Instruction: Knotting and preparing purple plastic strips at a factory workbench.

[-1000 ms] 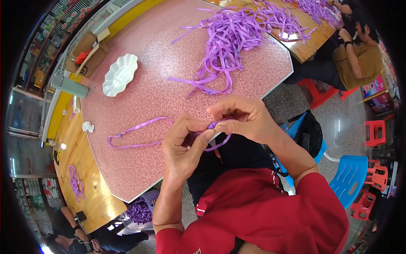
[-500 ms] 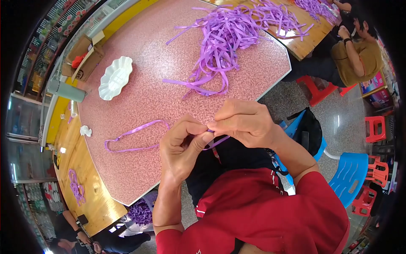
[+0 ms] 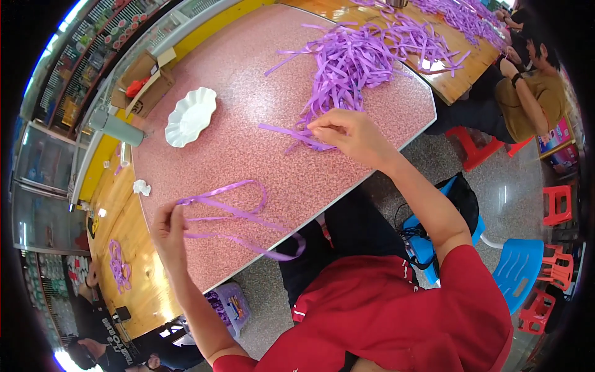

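My left hand [image 3: 168,235] is closed at the left side of the pink table, its thumb and fingers pinching a purple ribbon [image 3: 232,211]. From the pinch the ribbon trails right in long loops across the tabletop, and one loop hangs past the near edge. Over the middle right of the table, my right hand [image 3: 356,139] has bent fingers with the tips close together. Those tips overlap the loose near strands of a big heap of purple ribbons [image 3: 350,65]; whether a strand is between them is hidden.
A white scalloped dish [image 3: 191,118], a grey-green cylinder [image 3: 118,129] and an open cardboard box [image 3: 145,84] stand at the far left. Crumpled white tissue [image 3: 142,187] lies on the left edge. Another person [image 3: 530,93] sits at the far right. A blue chair [image 3: 514,273] is at right.
My hands have moved apart from their shared pinch. The left went left with the ribbon, joining the loop lying there; the right went up to the heap's near strands. The view shifted slightly.
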Demonstrator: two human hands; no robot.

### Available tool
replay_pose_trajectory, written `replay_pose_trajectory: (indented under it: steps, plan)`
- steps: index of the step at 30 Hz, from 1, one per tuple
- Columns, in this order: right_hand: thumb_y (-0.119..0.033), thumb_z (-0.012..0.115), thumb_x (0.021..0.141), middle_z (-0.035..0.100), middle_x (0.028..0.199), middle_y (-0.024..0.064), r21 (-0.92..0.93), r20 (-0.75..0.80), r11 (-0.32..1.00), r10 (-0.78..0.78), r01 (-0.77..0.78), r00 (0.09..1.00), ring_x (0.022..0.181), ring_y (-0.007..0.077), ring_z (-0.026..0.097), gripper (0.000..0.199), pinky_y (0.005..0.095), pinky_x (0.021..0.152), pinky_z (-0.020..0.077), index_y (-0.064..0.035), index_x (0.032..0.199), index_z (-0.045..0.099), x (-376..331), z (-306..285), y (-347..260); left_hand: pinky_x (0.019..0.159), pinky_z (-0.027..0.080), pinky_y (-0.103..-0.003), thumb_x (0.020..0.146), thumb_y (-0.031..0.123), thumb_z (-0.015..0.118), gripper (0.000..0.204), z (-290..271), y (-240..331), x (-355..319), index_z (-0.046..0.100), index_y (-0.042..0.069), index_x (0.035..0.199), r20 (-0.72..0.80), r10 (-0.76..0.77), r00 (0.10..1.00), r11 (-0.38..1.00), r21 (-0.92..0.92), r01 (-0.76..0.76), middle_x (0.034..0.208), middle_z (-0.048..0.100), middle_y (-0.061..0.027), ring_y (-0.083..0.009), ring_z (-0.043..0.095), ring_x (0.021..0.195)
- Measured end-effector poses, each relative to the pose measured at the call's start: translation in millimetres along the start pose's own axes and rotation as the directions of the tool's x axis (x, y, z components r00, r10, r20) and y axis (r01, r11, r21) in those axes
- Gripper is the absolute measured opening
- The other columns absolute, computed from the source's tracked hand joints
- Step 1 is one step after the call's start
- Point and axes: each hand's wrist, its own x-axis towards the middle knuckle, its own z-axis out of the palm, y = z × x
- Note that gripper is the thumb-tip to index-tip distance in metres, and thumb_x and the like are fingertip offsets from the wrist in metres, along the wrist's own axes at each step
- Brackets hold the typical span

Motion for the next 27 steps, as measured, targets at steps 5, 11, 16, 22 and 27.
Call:
replay_pose_trajectory:
  steps: [5,11,16,22,27]
  plan:
    - [-0.018,0.069,0.086,0.068,0.085,0.0127,-0.379,0.109,0.910,-0.135,0.167,0.985,0.078,0.0259,0.066,0.019,0.0361,0.072,0.0516,-0.0018,0.094,0.073,51,31,14,0.056,0.035,-0.019,0.097,0.015,0.061,0.023,-68,-59,29,0.068,0.000,0.112,-0.219,0.059,0.974,0.937,0.349,0.022,0.074,0.054,0.0037,-0.0033,0.045,0.063]
    - [-0.016,0.068,0.081,0.067,0.089,0.0097,-0.792,0.148,0.564,-0.196,0.234,0.969,0.090,0.0301,0.065,0.011,0.0435,0.077,0.0502,-0.0069,0.080,0.073,91,81,39,0.100,0.041,-0.043,0.091,0.016,0.063,0.037,-65,-74,38,0.062,0.006,0.126,-0.082,0.443,0.893,0.252,0.967,-0.037,0.119,0.059,-0.0175,-0.0305,0.055,0.114]
    - [-0.015,0.066,0.081,0.064,0.087,0.0101,-0.698,0.162,0.605,-0.388,0.384,0.907,0.089,0.0306,0.063,0.010,0.0437,0.078,0.0493,-0.0055,0.081,0.069,89,93,32,0.106,0.038,-0.044,0.090,0.014,0.063,0.039,-16,-38,36,0.059,0.006,0.128,0.187,0.357,0.915,0.447,0.826,-0.343,0.133,0.055,-0.0169,-0.0352,0.049,0.125]
    - [-0.010,0.063,0.088,0.064,0.078,0.0098,0.027,0.303,1.000,0.007,-0.016,0.953,0.072,0.0169,0.062,0.011,0.0338,0.064,0.0484,-0.0003,0.091,0.062,56,76,-15,0.103,0.041,-0.043,0.089,0.013,0.064,0.036,48,-15,25,0.060,0.007,0.125,0.355,0.378,0.855,0.728,0.456,-0.512,0.130,0.057,-0.0142,-0.0334,0.051,0.122]
    - [-0.011,0.066,0.089,0.063,0.074,0.0091,0.027,0.326,0.988,-0.155,0.155,0.933,0.067,0.0130,0.058,0.013,0.0315,0.060,0.0460,0.0000,0.093,0.061,29,69,-43,0.096,0.044,-0.035,0.104,0.035,0.048,0.040,102,32,4,0.059,0.001,0.122,0.348,0.142,0.927,0.990,-0.062,-0.128,0.119,0.063,-0.0131,-0.0212,0.056,0.112]
